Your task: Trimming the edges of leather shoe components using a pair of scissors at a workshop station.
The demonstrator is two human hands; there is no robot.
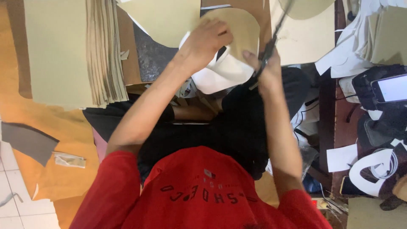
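Note:
My left hand (207, 40) grips a rounded beige sheet piece (243, 29) with a white template piece (222, 74) held against it. My right hand (267, 70) is closed around the handles of dark scissors (273, 36), whose blades point up and away along the right edge of the beige piece. Both arms reach forward over my lap, above black trousers and a red shirt.
A thick stack of beige sheets (76, 51) lies at the left on a brown surface. More beige offcuts (165, 19) lie ahead. At the right sit white paper scraps (343, 157), a phone (392, 88) and cables on a dark wooden table (328, 110).

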